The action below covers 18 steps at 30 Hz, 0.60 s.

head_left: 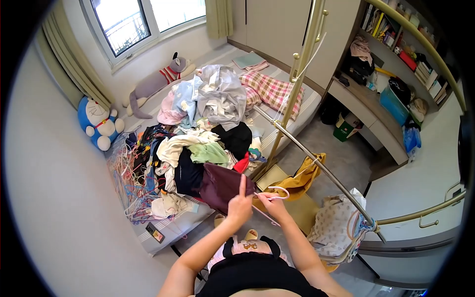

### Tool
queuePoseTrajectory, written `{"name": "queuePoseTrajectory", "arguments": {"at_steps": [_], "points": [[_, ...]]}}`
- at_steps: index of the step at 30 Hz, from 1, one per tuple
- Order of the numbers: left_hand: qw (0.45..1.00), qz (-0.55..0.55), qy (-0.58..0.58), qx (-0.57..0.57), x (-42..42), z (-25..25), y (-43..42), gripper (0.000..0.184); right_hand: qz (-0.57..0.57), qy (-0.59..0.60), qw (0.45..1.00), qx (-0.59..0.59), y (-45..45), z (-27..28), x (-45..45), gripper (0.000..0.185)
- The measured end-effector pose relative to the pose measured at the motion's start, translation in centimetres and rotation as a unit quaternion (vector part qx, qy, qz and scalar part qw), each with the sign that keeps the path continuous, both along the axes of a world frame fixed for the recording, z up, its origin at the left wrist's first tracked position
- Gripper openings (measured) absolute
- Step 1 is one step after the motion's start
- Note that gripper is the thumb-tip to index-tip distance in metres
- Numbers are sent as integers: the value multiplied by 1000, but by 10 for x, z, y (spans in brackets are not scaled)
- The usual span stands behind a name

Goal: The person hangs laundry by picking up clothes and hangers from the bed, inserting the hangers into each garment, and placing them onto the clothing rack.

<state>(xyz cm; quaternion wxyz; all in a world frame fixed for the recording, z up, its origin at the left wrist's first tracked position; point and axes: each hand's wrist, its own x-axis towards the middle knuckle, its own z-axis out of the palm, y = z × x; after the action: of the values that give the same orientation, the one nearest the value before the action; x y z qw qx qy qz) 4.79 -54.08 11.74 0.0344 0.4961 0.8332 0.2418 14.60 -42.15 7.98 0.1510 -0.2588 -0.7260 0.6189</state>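
Note:
Just in front of my body, my right hand (272, 204) grips a pale pink hanger (280, 194), its hook pointing to the right. Close beside it, my left hand (240, 205) is at a dark maroon garment (221, 187), with one finger raised along the cloth and the other fingers curled. The garment spreads from my hands to the edge of the clothes pile. A navy garment (187, 173), a light green one (208, 152) and a black one (236, 139) lie in the pile on the bed (185, 230).
Many tangled hangers (133, 180) cover the bed's left side, near a phone (155, 232). A metal rail (316, 161) crosses at the right, beside a mustard garment (303, 180) and a bundle of dotted cloth (339, 220). A desk (363, 106) stands beyond.

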Motion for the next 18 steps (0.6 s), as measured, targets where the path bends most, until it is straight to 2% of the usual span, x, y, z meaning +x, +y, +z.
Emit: {"name": "queuePoseTrajectory", "arguments": {"at_steps": [1,4,5,6,7,8,10,12,14,16,18], "points": [[999,-21,33,-1,10,-1,1,53,-23,19,1000,2,-1,-2,-2,23],[997,-63,-39,4,21,12,-1,54,-97,23,994,33,10,-6,0,27],[995,-76,-62,7,18,20,-4,49,-108,56,989,83,16,-17,4,28],[991,-84,-52,91,16,24,-5,41,-119,89,980,134,23,-27,7,29],[986,-99,24,135,7,30,-6,38,-155,126,977,76,20,-16,11,31],[973,-113,98,178,-3,38,-5,35,-139,125,980,74,22,-8,17,32],[966,-77,181,165,-13,64,-1,21,-107,122,984,67,29,3,30,33],[980,-135,141,37,-34,35,-4,22,-94,129,977,140,32,5,37,33],[977,-179,89,75,-25,23,3,28,-101,123,967,200,33,4,36,34],[980,-175,75,63,-9,20,8,28,-118,83,973,180,23,4,31,32],[983,-147,66,84,-7,16,11,23,-218,164,937,218,14,2,19,23]]}}
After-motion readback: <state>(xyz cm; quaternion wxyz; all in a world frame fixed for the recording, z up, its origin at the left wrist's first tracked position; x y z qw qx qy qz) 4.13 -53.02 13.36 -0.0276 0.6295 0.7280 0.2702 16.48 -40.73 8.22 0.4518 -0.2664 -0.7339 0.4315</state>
